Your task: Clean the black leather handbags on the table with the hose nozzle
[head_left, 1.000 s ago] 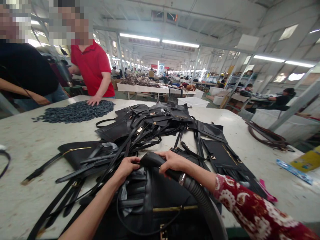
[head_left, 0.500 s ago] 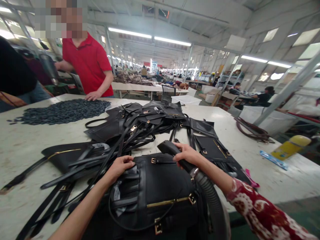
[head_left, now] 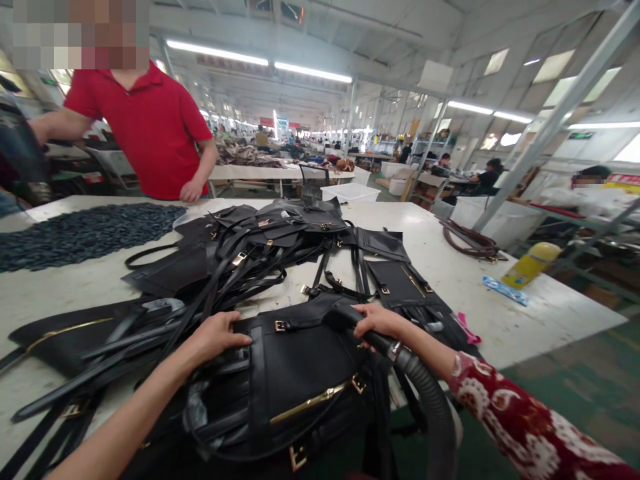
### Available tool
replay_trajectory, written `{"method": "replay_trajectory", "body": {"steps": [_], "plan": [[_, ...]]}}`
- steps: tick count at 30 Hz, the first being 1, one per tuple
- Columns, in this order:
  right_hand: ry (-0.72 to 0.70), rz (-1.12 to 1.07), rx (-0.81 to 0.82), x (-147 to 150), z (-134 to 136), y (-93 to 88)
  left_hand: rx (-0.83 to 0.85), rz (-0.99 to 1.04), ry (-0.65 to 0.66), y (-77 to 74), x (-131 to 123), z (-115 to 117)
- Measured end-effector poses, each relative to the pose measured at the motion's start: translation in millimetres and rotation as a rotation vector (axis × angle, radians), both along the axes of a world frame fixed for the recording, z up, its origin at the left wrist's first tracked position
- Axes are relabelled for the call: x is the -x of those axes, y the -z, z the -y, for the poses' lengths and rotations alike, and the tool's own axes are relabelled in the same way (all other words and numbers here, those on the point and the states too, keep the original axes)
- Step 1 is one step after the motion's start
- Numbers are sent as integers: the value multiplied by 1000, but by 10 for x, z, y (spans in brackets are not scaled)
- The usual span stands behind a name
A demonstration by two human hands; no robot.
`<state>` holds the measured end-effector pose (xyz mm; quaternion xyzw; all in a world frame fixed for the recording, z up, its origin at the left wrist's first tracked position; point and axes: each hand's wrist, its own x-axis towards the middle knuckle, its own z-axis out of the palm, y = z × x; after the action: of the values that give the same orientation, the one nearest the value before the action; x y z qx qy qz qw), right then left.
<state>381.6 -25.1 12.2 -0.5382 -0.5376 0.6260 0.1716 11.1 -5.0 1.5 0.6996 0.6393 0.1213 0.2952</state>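
Observation:
A black leather bag [head_left: 305, 373] with gold buckles and a gold zip lies in front of me. My left hand [head_left: 220, 340] grips its upper left edge, thumb on top and fingers out of sight beneath. In my right hand [head_left: 377, 325] is a black vacuum hose nozzle [head_left: 345, 315], its head against the bag's upper right part. A ribbed grey hose [head_left: 425, 393] curves from the nozzle down past the bag's right side. Black straps [head_left: 220, 420], partly wrapped in clear plastic, run along the bag's left part.
More black bags and straps [head_left: 280, 227] are heaped behind. Small dark pieces [head_left: 90, 230] cover the table's left, near a person in a red shirt [head_left: 145, 127]. A yellow bottle [head_left: 531, 265], a blue packet [head_left: 505, 291] and coiled brown straps [head_left: 467, 239] lie right.
The view has turned right. The nozzle has come down from above the bag onto its upper right part. My left hand keeps hold of the upper left edge.

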Motion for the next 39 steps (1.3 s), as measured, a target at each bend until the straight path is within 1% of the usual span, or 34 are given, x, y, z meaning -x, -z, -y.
{"method": "replay_trajectory", "body": {"steps": [2, 4, 7, 10, 12, 15, 17, 19, 22, 25, 27, 30, 33, 36, 39], "plan": [[-3, 5, -18, 54, -43, -8, 0, 45, 33, -13, 11, 8], [7, 11, -48, 124, -44, 16, -20, 84, 35, -18, 36, 34], [39, 10, -117, 265, 8, 109, -65, 178, -25, -28, 60, 108], [84, -5, -190, 402, 60, 180, -36, 233, -74, -47, 56, 199], [118, -29, -218, 448, 70, 164, -37, 182, -70, -54, 47, 246], [128, -83, -215, 431, 66, 55, -97, 7, -62, -66, 31, 297], [84, -116, -182, 402, 76, -18, -115, -87, -69, -97, 7, 337], [18, -134, -133, 399, 104, -43, -105, -111, -60, -158, -35, 392], [-48, -126, -80, 464, 134, 26, -61, -94, -25, -276, -112, 486], [-55, -102, -88, 568, 104, 135, -54, -116, -31, -343, -143, 551], [-45, -84, -111, 642, 69, 182, -59, -134, -25, -335, -124, 571], [-5, -46, -151, 760, 40, 213, -44, -172, -6, -277, -83, 583], [59, -4, -211, 872, 37, 215, -54, -238, -40, -258, -99, 606], [112, 24, -274, 918, 46, 176, -104, -292, -29, -341, -169, 666], [133, 24, -316, 842, 77, 92, -152, -260, 1, -482, -230, 744]]}}
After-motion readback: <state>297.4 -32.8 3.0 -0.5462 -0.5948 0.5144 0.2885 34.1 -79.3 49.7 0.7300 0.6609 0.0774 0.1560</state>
